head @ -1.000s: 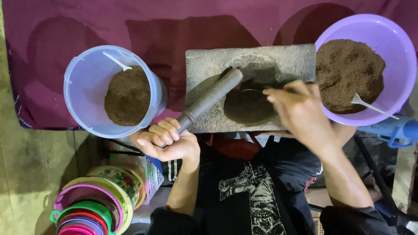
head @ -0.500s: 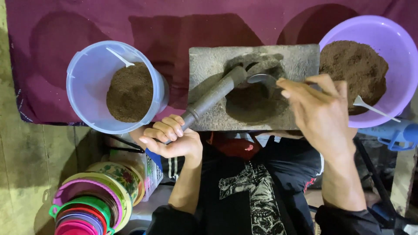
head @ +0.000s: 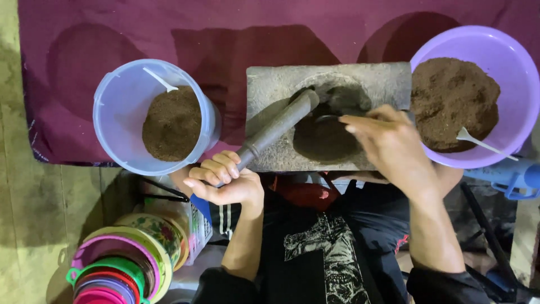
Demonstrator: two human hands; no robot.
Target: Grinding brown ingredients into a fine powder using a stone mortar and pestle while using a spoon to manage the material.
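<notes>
Right hand (head: 388, 143): a second ago it hovers over the slab's right edge; now it sits lower and further left, over the dark paste, fingers curled on a spoon handle.
Spoon (head: 329, 118): its bowl now lies at the middle of the grinding slab (head: 270, 84), just right of the roller's tip.
Stone roller (head: 278, 126): slightly steeper, its top end nearer the spoon.

A stone slab (head: 329, 84) is sitting in the middle, a roller (head: 275, 129) lying across it. A tub (head: 121, 112) is standing to its left, a bowl (head: 520, 73) to its right, both holding powder (head: 171, 123).
</notes>
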